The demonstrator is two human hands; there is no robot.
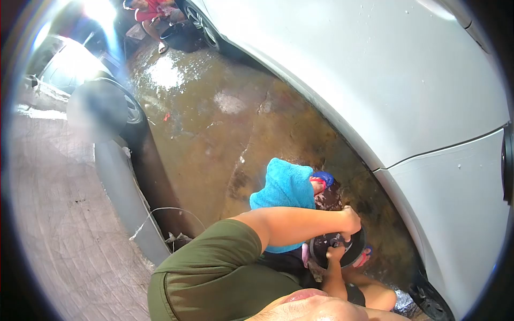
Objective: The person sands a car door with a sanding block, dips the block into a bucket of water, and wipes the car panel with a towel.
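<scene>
A black bucket point(357, 250) of dark water stands on the wet ground between two sandalled feet. My left hand point(350, 222) is closed at its upper rim, with the fingers pointing down into it. Lower in the view, my right hand point(335, 251) is closed over the bucket's inside, close to the left one. What the fingers hold is too small to make out. A bright blue towel point(284, 184) hangs over a leg, partly behind my left forearm.
A silver car point(396, 80) runs along the right side, close to the bucket. At left lies a grey quilted cover point(59, 203) beside a dark wheel. Wet, stained concrete point(214, 128) stretches between. Another person in red point(155, 12) crouches at the top left by a dark tub.
</scene>
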